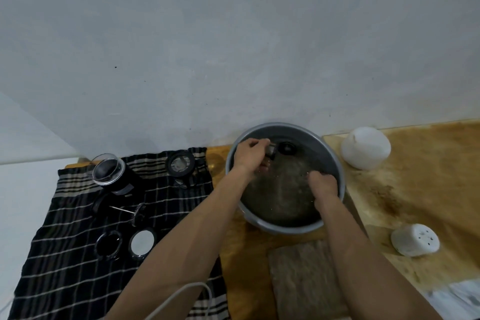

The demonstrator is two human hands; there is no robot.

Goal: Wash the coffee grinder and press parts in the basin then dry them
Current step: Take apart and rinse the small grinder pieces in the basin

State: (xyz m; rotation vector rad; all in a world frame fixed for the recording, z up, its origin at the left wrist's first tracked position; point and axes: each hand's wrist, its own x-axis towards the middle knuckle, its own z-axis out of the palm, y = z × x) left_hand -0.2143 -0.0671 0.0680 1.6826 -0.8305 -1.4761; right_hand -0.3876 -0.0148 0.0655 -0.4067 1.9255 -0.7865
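Nearest the lens, a white cable [179, 293] is seen at the bottom edge. Right of centre, a small metal part [271, 151] is pinched by the left hand [250, 154] above the water in the basin [335, 161]. Whether anything is held by the curled, half-sunk right hand [323, 184] cannot be told. Washed parts are laid on the checked cloth [65, 267] at lower left. Wet metal is judged slippery, light and stiff; its rim is best gripped.
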